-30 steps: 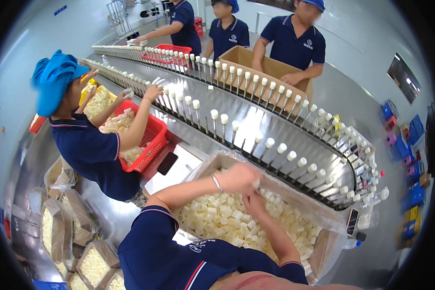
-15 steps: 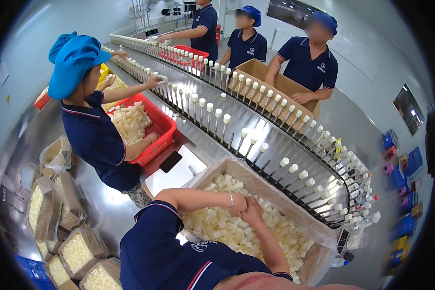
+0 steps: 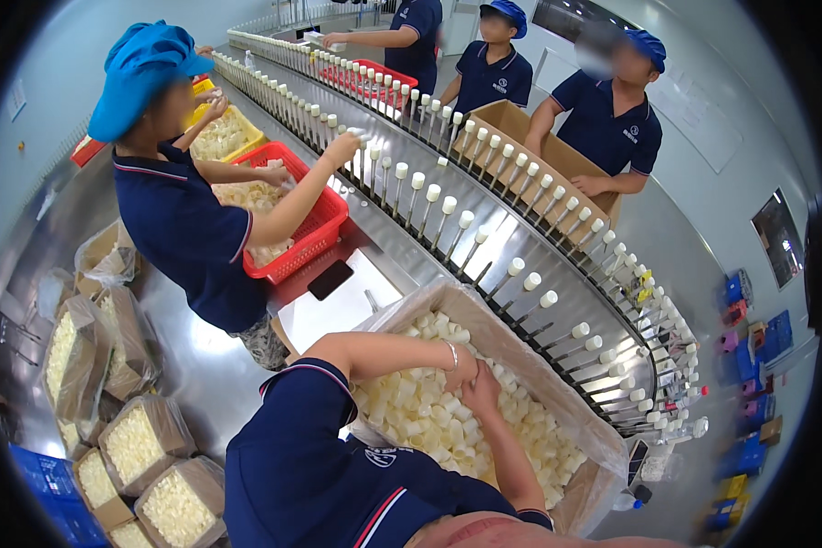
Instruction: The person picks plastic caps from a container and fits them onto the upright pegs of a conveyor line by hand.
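Note:
My left hand [image 3: 463, 370], with a band at its wrist, and my right hand [image 3: 481, 390] are close together over the far side of a plastic-lined cardboard box [image 3: 596, 505]. Small white cylindrical caps [image 3: 429, 402] fill the box in a loose heap beneath them. The fingers of both hands are curled in toward each other. What they hold, if anything, is hidden by the hands. Beyond the box runs a curved line of upright pegs, many topped with a white cap [image 3: 466, 219]; a few near the box are bare.
A co-worker on the left places a hand at the pegs over a red basket [image 3: 312, 239] of caps. A phone [image 3: 330, 280] lies beside it. Across the line, other people stand near an open carton [image 3: 534, 166]. Bagged boxes of caps [image 3: 146, 443] stand at lower left.
The view has shifted slightly. The co-worker's near hand has gone from the red basket up to the pegs. My hands stay together over the caps.

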